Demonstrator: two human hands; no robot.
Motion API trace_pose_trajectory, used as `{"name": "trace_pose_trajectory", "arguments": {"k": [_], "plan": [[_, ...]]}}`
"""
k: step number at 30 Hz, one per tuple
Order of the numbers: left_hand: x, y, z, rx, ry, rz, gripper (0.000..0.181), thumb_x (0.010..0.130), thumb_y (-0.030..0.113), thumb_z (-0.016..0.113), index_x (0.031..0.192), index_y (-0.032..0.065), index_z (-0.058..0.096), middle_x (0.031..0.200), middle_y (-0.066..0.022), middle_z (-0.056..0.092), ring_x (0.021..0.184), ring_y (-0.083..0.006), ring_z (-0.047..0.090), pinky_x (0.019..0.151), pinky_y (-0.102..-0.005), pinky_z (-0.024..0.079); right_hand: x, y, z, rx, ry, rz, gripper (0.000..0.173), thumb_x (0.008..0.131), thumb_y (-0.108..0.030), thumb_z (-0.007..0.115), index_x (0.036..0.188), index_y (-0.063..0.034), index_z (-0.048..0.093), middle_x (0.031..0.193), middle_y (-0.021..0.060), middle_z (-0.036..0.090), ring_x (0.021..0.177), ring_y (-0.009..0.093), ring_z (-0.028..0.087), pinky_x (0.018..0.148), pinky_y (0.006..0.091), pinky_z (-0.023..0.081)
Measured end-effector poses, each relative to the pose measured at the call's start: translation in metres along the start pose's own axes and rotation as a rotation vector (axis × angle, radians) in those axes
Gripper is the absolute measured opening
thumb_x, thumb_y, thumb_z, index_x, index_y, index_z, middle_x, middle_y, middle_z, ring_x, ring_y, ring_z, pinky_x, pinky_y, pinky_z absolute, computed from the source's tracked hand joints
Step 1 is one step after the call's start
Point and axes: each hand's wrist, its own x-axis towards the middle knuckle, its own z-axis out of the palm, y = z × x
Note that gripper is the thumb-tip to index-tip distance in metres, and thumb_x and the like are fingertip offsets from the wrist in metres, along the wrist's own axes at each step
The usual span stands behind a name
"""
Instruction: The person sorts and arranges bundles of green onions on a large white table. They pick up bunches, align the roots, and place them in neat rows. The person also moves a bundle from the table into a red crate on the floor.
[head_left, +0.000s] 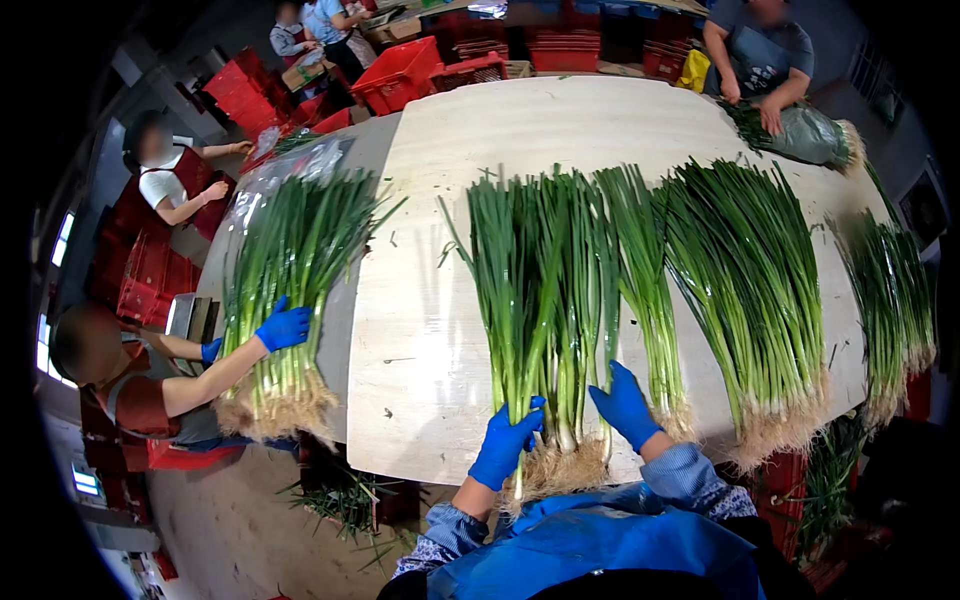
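Observation:
My left hand (508, 442), in a blue glove, is closed around the lower stalks at the left side of a bunch of green onions (555, 300), just above its roots. At the right side of this bunch, my right hand (626, 405), also blue-gloved, has its fingers spread beside a stalk; whether it holds that stalk cannot be told. The pale roots lie between my hands at the near table edge. To the right lie a narrower bunch of green onions (649, 300) and a wide bunch of green onions (757, 300), leaves pointing away from me.
On the left, a co-worker's blue-gloved hand (285, 326) rests on another green onion bunch (281, 262). Across the white table (435, 157), a person handles a wrapped bundle (806, 135). More green onions (889, 300) lie far right. Red crates (397, 75) stand behind the table.

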Motion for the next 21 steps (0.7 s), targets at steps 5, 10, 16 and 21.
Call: {"name": "trace_pose_trajectory", "arguments": {"k": [5,10,16,21], "plan": [[0.005,-0.013,-0.008,-0.07,0.053,-0.022,0.027,0.087,0.01,0.059,0.113,0.0028,0.06,0.076,-0.0025,0.058,0.058,-0.0086,0.053,0.048,-0.0207,0.042,0.016,-0.021,0.041,0.091,-0.04,-0.035,0.064,0.078,-0.012,0.058,0.135,0.0012,0.033,0.129,0.0269,0.043,0.119,0.04,0.042,0.1,0.0415,0.036],[0.008,-0.016,-0.01,-0.101,0.076,-0.003,0.028,0.087,0.01,0.059,0.114,0.0024,0.059,0.076,-0.0025,0.059,0.057,-0.0087,0.052,0.049,-0.0207,0.042,0.031,-0.05,0.059,0.132,-0.22,-0.076,0.065,0.073,-0.002,0.047,0.136,0.0026,0.03,0.13,0.0267,0.042,0.118,0.042,0.043,0.102,0.0418,0.034],[0.01,-0.019,-0.018,-0.112,0.049,-0.035,0.029,0.087,0.009,0.06,0.115,0.0035,0.059,0.075,-0.0042,0.06,0.055,-0.0102,0.052,0.047,-0.0225,0.043,0.017,-0.034,0.003,0.253,-0.204,-0.141,0.057,0.08,-0.011,0.056,0.132,0.0024,0.038,0.127,0.0252,0.046,0.119,0.038,0.043,0.103,0.0407,0.034],[0.008,-0.01,-0.012,-0.138,0.039,-0.07,0.028,0.086,0.01,0.061,0.113,0.0033,0.061,0.072,-0.0027,0.056,0.054,-0.0114,0.051,0.047,-0.0229,0.043,-0.017,0.013,-0.08,-0.427,0.306,-0.109,0.07,0.075,-0.027,0.069,0.132,-0.0005,0.037,0.125,0.0261,0.046,0.115,0.042,0.044,0.097,0.0465,0.037]]}}
